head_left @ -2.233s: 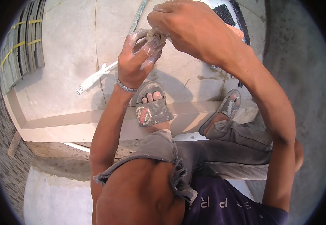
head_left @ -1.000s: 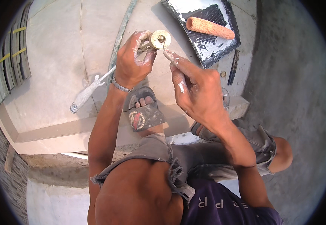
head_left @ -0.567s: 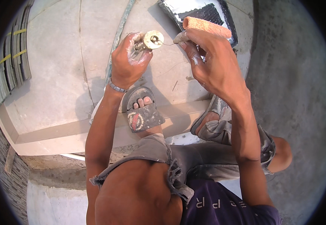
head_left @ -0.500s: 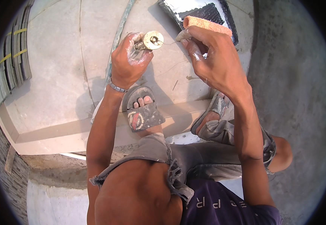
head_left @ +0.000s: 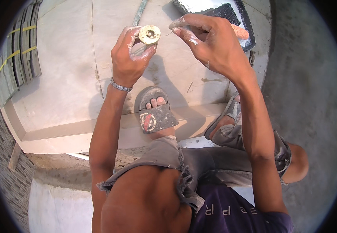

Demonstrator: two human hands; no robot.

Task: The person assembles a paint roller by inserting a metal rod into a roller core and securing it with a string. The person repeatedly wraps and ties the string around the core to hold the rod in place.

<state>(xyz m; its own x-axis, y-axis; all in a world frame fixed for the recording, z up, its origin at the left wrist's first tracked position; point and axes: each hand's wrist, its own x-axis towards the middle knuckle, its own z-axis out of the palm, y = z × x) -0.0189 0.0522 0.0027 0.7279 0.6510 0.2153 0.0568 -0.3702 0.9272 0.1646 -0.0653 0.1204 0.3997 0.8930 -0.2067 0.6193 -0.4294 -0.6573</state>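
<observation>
Clamping round cap (head_left: 149, 33) in left hand (head_left: 127, 58), pinching thin wire (head_left: 165, 35) with right hand (head_left: 218, 46); ideally bracing cap firmly, drawing wire snug with steady, gentle pull.

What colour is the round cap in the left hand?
The round cap is pale yellow, clearest in the head view.
</observation>
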